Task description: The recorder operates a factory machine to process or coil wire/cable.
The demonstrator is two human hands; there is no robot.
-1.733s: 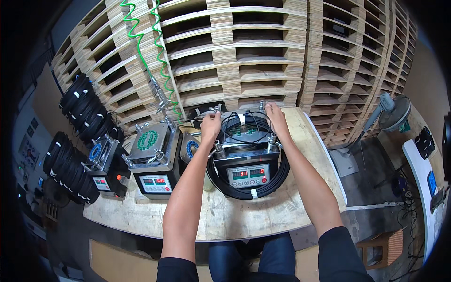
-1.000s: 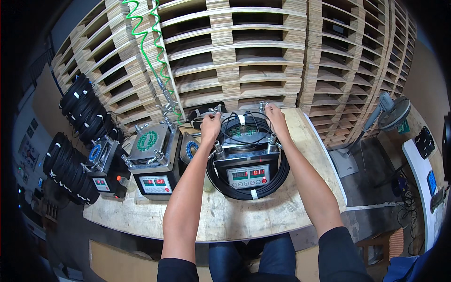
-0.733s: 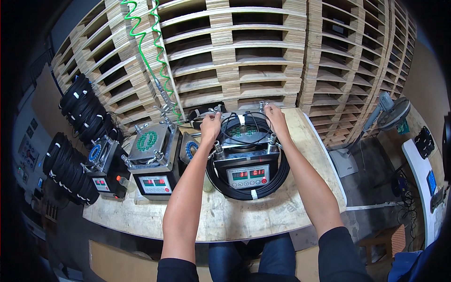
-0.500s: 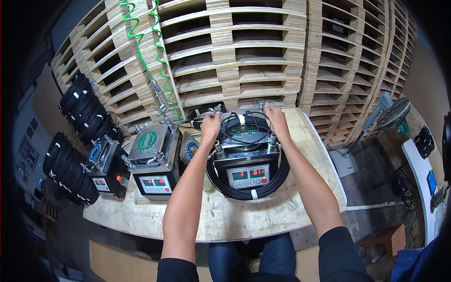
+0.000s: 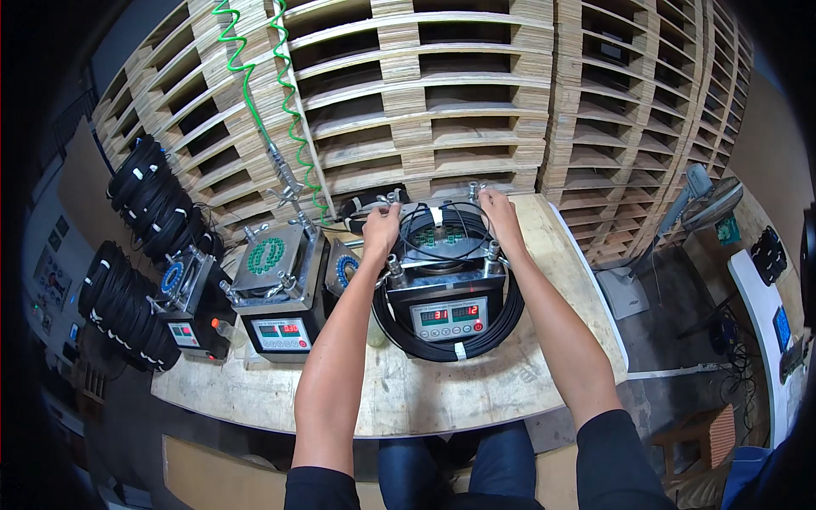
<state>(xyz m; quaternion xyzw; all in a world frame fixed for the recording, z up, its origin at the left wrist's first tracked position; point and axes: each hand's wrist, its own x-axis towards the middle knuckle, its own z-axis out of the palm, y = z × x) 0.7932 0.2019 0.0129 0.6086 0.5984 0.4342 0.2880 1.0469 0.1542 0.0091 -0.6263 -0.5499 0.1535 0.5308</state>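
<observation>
Both my arms reach over a black-and-metal press-like machine (image 5: 449, 289) with a digital display panel (image 5: 450, 318). A coil of black cable (image 5: 508, 319) is draped round the machine, with loops across its top and white tape on it. At the far left corner of the machine, my left hand (image 5: 382, 226) is closed beside a metal wing nut (image 5: 391, 199). My right hand (image 5: 500, 218) is closed at the far right corner, next to another wing nut (image 5: 474, 192). What the fingers of each hand grip is hidden. Green parts (image 5: 450, 235) show through the cable loops on the machine's top.
To the left stand a machine with green rings on its plate (image 5: 267, 257) and a smaller one with a blue ring (image 5: 172, 277). Black cable coils (image 5: 127, 306) are piled farther left. A green coiled hose (image 5: 249, 85) hangs before stacked wooden pallets (image 5: 467, 59). A fan (image 5: 712, 204) stands right.
My hands and the cable coil stay in place. The red digits on the display of the machine before me have changed. The fan's head on the right has turned.
</observation>
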